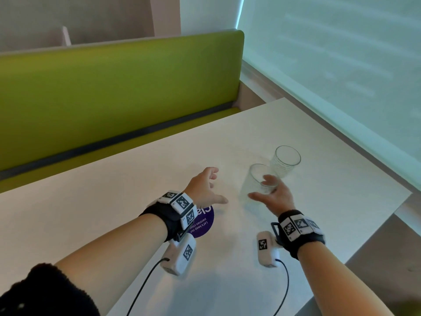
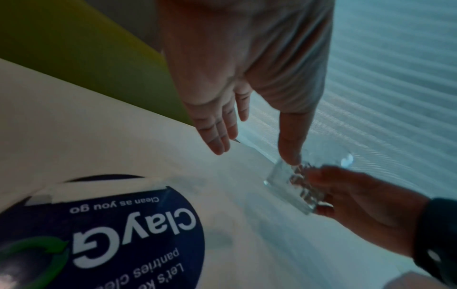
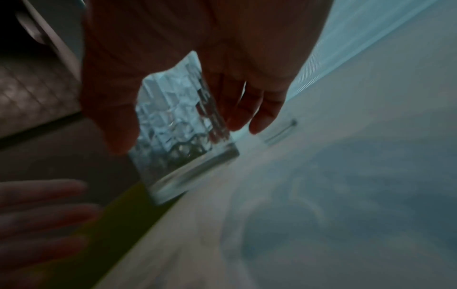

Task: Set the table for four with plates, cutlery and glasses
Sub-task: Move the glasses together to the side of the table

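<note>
Head view: the right hand (image 1: 274,193) holds a clear textured glass tumbler (image 1: 258,182), tilted and lifted off the white rectangular table (image 1: 114,190), thumb on its near wall and a fingertip over its rim; a second clear textured glass tumbler (image 1: 286,160) stands upright just behind it, near the table's far right corner, the two so close that contact cannot be ruled out. The left hand (image 1: 206,188) is spread and empty above the table, beside a round purple printed sticker (image 1: 204,221); a green padded bench seat (image 1: 114,87) runs along the table's far edge. No plates or cutlery are in view. Left wrist view: the left fingers (image 2: 217,131) are straight and apart from the thumb, holding nothing; the held tumbler (image 2: 294,183) leans in the right hand (image 2: 366,203). Right wrist view: the tumbler (image 3: 178,133) sits between thumb and fingers (image 3: 262,109), its base clear of the table surface (image 3: 346,176); the picture is blurred. Judged risks: the grip looks light and high on a smooth, tilted glass, so it could slip and drop; swinging it could clip the standing tumbler and topple it toward the nearby right edge.
</note>
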Available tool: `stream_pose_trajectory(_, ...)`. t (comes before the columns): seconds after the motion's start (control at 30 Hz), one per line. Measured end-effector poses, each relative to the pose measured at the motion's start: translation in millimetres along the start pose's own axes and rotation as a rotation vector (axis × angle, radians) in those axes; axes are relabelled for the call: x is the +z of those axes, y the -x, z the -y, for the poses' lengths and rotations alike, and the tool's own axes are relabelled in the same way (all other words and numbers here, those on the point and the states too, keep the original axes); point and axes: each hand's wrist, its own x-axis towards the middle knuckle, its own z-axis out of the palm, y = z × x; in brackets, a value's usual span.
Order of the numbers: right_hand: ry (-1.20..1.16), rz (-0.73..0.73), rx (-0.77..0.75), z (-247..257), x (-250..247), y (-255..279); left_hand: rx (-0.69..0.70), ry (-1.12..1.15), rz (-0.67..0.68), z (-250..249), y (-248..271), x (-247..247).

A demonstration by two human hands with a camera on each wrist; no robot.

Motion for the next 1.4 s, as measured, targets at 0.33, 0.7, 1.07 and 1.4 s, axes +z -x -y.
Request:
stream_pose_trajectory(0.33, -0.204, 0.462, -0.045, 47, 33, 6, 0.075, 0.058, -0.051, -1, 2, 7)
stream_pose_trajectory(0.7, 0.092, -0.048, 0.431, -28, -26, -63, -0.032, 0.096, -0.218, 19, -6, -15)
stream_pose_trajectory(1.07, -0.01, -0.378, 0.354, -29, -48, -88, -0.065, 0.081, -0.243, 33, 0, -27)
stream_pose_trajectory(1.4, -0.038, -0.397, 0.301, -17, -13, -102, -0.166, 0.09, -0.335, 73, 5, -46)
